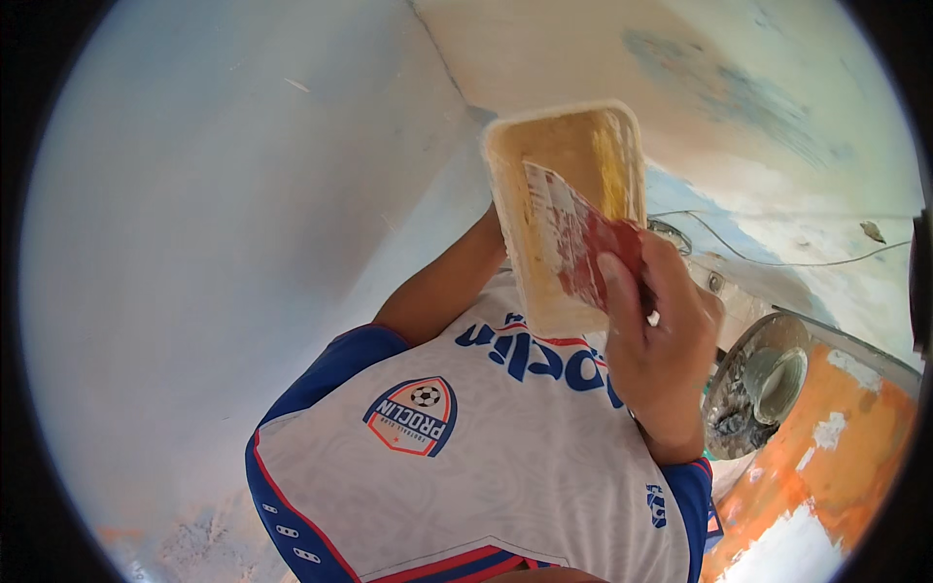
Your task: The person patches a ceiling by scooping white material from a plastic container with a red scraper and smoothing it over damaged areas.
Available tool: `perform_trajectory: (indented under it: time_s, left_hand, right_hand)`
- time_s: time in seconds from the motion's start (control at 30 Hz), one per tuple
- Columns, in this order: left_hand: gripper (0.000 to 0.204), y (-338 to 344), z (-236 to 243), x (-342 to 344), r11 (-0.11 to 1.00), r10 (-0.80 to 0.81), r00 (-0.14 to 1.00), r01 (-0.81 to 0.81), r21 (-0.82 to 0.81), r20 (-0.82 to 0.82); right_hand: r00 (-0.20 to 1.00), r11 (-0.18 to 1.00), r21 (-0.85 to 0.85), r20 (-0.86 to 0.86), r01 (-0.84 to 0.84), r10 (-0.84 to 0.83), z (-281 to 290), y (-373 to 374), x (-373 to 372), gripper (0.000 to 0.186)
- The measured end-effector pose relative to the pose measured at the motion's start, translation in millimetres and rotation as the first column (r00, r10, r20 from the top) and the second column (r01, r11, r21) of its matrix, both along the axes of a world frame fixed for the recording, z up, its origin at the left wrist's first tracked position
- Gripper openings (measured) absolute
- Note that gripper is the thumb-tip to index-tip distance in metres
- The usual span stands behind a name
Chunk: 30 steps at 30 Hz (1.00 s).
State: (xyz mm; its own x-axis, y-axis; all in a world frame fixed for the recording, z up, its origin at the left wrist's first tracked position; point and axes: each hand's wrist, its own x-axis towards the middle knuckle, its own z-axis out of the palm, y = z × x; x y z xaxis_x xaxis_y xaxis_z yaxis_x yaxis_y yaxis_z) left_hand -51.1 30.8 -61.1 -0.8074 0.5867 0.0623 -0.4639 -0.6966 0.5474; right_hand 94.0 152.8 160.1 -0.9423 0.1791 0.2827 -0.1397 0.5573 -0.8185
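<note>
A shallow rectangular plastic tray, off-white with yellowish smears inside, is held up tilted in front of my chest. My left forearm reaches behind it and bears it; the fingers of that hand are hidden by the tray. My right hand is closed round a red putty spreader, thumb along its near face. Whitish filler coats the spreader's blade, which lies over the tray's opening. Whether the blade touches the tray, I cannot tell.
Pale blue wall fills the left, meeting a patchy beige and white wall at a corner. A thin cable runs across at right. Below it stands a round stained container, beside an orange surface with white patches.
</note>
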Motion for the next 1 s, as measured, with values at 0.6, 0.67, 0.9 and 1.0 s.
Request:
perform_trajectory:
  time_s: [0.6,0.67,0.9,1.0]
  left_hand:
    - [0.078,3.7,5.4,-5.8,1.0,-0.003,1.0,0.003,-0.027,-0.012]
    - [0.078,0.5,8.9,-5.2,0.999,0.009,1.0,-0.009,-0.031,-0.022]
    - [0.078,-6.1,8.5,-9.9,0.999,0.039,0.999,-0.04,-0.031,-0.022]
    - [0.078,-3.9,6.2,-15.8,0.999,0.045,0.998,-0.046,-0.029,-0.034]
  right_hand:
    - [0.997,0.996,0.064,0.057,-0.056,0.052,7.2,6.5,-5.0,0.017]
    - [0.993,0.991,0.128,0.114,-0.043,0.028,5.3,3.2,-6.3,0.017]
    - [0.986,0.95,0.285,0.138,-0.129,0.093,-4.7,-2.0,-11.9,0.018]
    - [0.999,0.986,0.167,0.05,-0.015,0.006,9.3,-1.2,-6.0,0.013]
